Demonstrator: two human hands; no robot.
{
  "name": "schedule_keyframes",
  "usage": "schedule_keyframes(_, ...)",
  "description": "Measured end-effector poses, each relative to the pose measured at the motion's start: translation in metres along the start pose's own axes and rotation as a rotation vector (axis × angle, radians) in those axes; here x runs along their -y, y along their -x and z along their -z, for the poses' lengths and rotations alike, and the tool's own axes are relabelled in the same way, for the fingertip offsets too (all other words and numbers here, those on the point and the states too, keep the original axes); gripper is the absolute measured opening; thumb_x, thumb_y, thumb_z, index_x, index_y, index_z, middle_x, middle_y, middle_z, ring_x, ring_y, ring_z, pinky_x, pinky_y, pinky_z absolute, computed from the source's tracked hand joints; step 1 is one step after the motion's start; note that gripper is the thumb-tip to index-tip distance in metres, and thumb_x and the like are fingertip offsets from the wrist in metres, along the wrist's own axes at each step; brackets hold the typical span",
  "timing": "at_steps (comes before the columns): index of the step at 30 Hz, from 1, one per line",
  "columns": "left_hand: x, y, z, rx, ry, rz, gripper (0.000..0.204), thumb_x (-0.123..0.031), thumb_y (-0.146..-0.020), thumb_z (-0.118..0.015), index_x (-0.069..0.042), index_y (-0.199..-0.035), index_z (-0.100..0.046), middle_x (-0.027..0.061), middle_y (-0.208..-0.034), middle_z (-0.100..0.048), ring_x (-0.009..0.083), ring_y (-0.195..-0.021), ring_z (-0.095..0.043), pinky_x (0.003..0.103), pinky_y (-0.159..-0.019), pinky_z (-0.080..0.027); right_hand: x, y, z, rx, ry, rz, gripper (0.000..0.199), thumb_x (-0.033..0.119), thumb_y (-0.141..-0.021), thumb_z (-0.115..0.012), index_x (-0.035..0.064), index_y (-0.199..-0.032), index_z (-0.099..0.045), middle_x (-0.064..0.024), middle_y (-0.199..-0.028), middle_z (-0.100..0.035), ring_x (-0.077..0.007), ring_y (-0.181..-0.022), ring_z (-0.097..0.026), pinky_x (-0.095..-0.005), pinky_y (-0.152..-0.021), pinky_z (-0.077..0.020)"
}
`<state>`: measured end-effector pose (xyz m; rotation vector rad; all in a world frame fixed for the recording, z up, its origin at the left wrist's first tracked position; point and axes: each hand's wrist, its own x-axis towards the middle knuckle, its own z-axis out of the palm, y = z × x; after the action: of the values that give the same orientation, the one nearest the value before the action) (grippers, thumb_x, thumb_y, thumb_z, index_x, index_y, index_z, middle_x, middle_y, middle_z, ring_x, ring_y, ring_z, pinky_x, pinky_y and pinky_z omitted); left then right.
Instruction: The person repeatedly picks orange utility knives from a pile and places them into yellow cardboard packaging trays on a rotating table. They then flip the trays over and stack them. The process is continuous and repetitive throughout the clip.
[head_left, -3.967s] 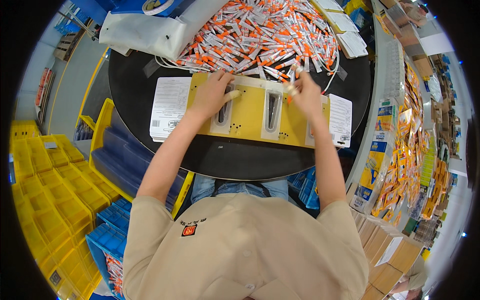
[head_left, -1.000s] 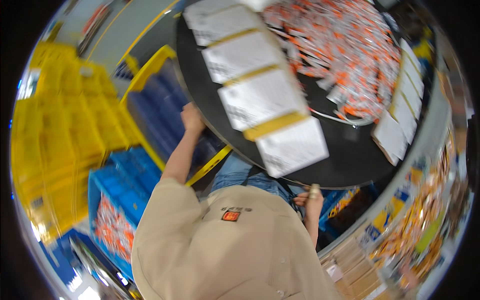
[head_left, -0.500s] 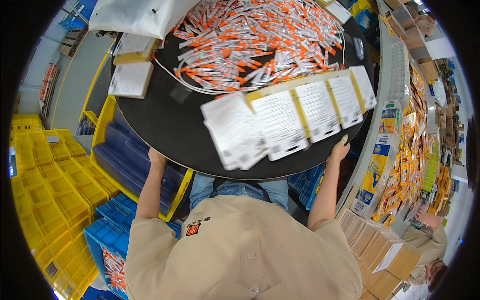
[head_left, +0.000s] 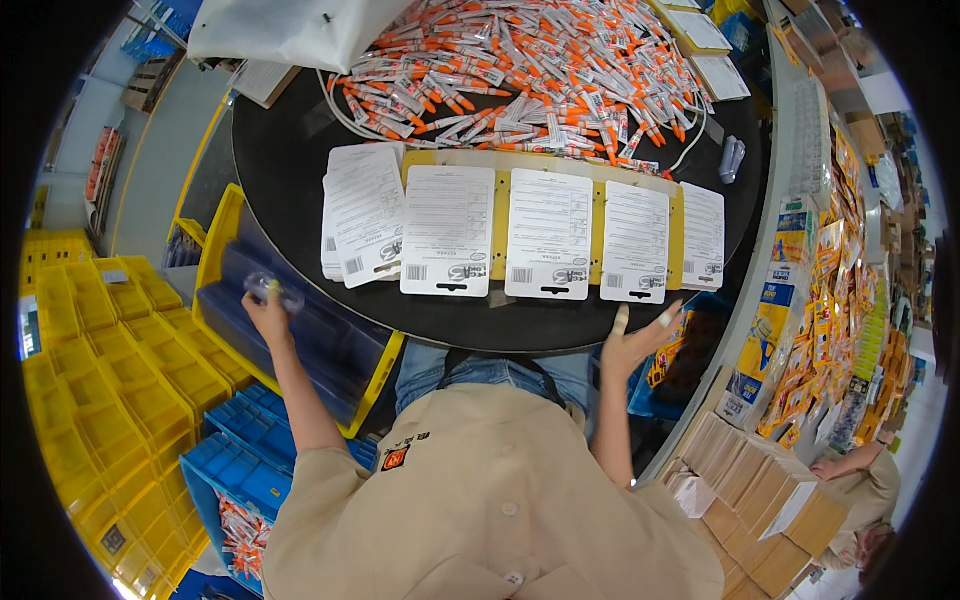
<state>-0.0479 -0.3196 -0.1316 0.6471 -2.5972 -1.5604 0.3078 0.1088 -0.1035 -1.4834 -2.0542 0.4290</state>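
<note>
Left hand [head_left: 268,308] closed on a small clear blister shell [head_left: 270,289], over the yellow bin [head_left: 222,232] left of the desk [head_left: 290,150]. Right hand [head_left: 638,342] empty, fingers spread, at the near desk edge. Row of white backing cards [head_left: 545,235] just beyond, long axis left-right; right hand nearer.
</note>
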Motion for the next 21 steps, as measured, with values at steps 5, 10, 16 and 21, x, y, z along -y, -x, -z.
schedule_keyframes(5, -0.052, 0.017, 0.008, 0.210, 0.445, -0.021, 0.048, -0.023, -0.085, -0.073, -0.007, -0.122, -0.046, 0.0083, -0.101, -0.062, 0.0186, -0.084, -0.066, 0.032, -0.063, -0.057, 0.038, -0.060, 0.035, 0.367, 0.050, 0.491, 0.042, 0.017, -0.092, -0.054, 0.0119, -0.134, -0.055, -0.0124, -0.147, -0.043, -0.0367, -0.139, -0.033, -0.0577, -0.115, -0.0103)
schedule_keyframes(10, -0.116, 0.064, -0.003, 0.436, 0.726, 0.011, 0.036, -0.018, -0.088, -0.069, -0.003, -0.117, -0.054, 0.0116, -0.108, -0.065, 0.0216, -0.091, -0.067, 0.037, -0.073, -0.059, 0.077, -0.020, 0.000, 0.476, 0.011, 0.870, 0.050, 0.011, -0.084, -0.062, 0.0193, -0.133, -0.058, -0.0125, -0.146, -0.044, -0.0367, -0.137, -0.036, -0.0564, -0.113, -0.0187)
schedule_keyframes(16, -0.199, 0.122, -0.017, 0.521, 0.482, -0.403, 0.048, -0.016, -0.080, -0.073, -0.007, -0.122, -0.050, 0.0128, -0.112, -0.066, 0.0145, -0.086, -0.066, 0.024, -0.062, -0.052, 0.161, 0.008, -0.026, 0.273, -0.261, 1.172, 0.043, 0.006, -0.082, -0.061, 0.0194, -0.123, -0.066, -0.0108, -0.137, -0.054, -0.0352, -0.135, -0.040, -0.0519, -0.109, -0.0312)
schedule_keyframes(21, -0.222, 0.138, -0.045, 0.720, 0.439, -0.487, 0.046, -0.020, -0.077, -0.071, -0.006, -0.116, -0.051, 0.0120, -0.107, -0.068, 0.0097, -0.074, -0.062, 0.021, -0.054, -0.045, 0.167, -0.031, -0.020, 0.312, -0.385, 1.151, 0.050, 0.003, -0.069, -0.064, 0.0234, -0.114, -0.070, -0.0003, -0.125, -0.063, -0.0252, -0.107, -0.058, -0.0367, -0.089, -0.0499)
